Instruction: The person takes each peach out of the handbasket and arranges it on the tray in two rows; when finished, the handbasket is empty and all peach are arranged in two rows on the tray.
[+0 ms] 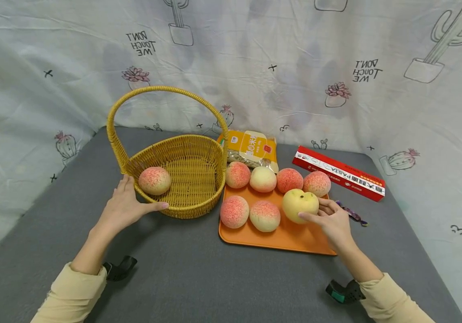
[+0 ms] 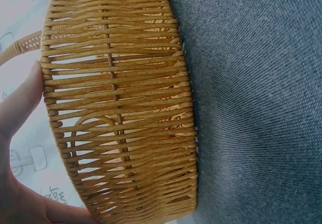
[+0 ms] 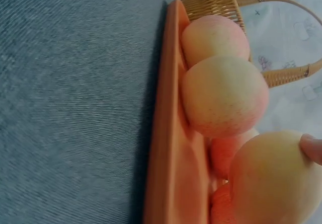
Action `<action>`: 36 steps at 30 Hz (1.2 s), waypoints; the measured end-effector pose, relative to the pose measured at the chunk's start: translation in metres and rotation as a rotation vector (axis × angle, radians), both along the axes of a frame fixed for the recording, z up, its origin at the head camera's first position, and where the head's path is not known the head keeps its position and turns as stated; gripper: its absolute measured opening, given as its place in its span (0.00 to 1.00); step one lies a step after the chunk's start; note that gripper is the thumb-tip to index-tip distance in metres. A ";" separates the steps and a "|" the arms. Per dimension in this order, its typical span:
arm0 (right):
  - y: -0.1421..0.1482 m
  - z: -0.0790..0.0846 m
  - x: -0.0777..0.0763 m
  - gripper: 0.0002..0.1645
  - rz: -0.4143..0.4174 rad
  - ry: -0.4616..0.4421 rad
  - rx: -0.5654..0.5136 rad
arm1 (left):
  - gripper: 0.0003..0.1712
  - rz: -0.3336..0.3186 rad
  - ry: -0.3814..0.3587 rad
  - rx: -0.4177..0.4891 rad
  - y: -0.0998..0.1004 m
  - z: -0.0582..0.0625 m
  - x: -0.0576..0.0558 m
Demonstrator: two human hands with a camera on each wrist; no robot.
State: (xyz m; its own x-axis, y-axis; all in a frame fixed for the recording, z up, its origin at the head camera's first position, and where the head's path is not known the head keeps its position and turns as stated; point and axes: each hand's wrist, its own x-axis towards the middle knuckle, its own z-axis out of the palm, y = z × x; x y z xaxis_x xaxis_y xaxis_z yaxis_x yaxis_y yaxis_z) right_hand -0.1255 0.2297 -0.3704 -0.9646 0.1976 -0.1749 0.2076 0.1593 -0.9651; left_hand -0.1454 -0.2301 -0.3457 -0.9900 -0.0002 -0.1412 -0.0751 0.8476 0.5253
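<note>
My left hand [image 1: 125, 204] lies at the near left of a yellow wicker basket [image 1: 188, 211], thumb spread along the rim and fingers against its side. One red-speckled peach [image 1: 155, 181] sits inside the basket, at the left. With thumb and fingers, my right hand [image 1: 333, 220] pinches a pale yellow peach [image 1: 297, 207] over the right part of an orange tray [image 1: 251, 240]. Close up in the right wrist view, the held peach [image 3: 274, 178] shows a thumb at its edge. Several more peaches, such as a red and cream one [image 1: 265, 216], rest on the tray.
Behind the tray lies a yellow food packet [image 1: 251, 146]. A long red pasta box [image 1: 340, 174] lies at the back right, with a small purple-wrapped candy [image 1: 352, 213] nearer the tray. The basket's tall handle [image 1: 166, 89] arches above it. A patterned cloth hangs behind the grey table [image 1: 214, 287].
</note>
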 end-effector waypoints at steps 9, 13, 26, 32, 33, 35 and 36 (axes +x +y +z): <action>-0.002 -0.016 -0.002 0.42 0.005 -0.013 0.059 | 0.77 -0.005 0.004 -0.018 0.000 0.000 -0.001; -0.003 -0.019 -0.001 0.44 0.036 -0.035 0.127 | 0.77 -0.004 0.004 -0.017 0.001 0.001 0.000; 0.018 -0.002 -0.005 0.51 0.411 -0.039 0.294 | 0.78 0.005 0.010 -0.001 0.000 0.001 0.001; 0.029 0.001 -0.007 0.48 0.541 0.017 0.380 | 0.78 0.006 0.003 0.010 0.000 0.000 0.001; 0.030 0.001 -0.007 0.46 0.545 0.020 0.396 | 0.78 0.006 0.002 0.012 0.001 0.000 0.001; 0.032 0.003 -0.004 0.43 0.546 0.020 0.419 | 0.77 0.007 0.002 0.013 0.000 0.000 0.001; 0.032 0.004 -0.003 0.41 0.546 0.023 0.434 | 0.77 0.007 0.005 0.012 0.001 0.000 0.001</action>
State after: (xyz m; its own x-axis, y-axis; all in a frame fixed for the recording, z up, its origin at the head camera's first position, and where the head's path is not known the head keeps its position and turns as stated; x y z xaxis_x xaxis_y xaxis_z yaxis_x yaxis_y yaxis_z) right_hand -0.1285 0.2620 -0.3668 -0.9483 -0.2690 -0.1685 -0.0311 0.6071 -0.7940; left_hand -0.1440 -0.2295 -0.3461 -0.9906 -0.0051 -0.1367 -0.0783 0.8406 0.5360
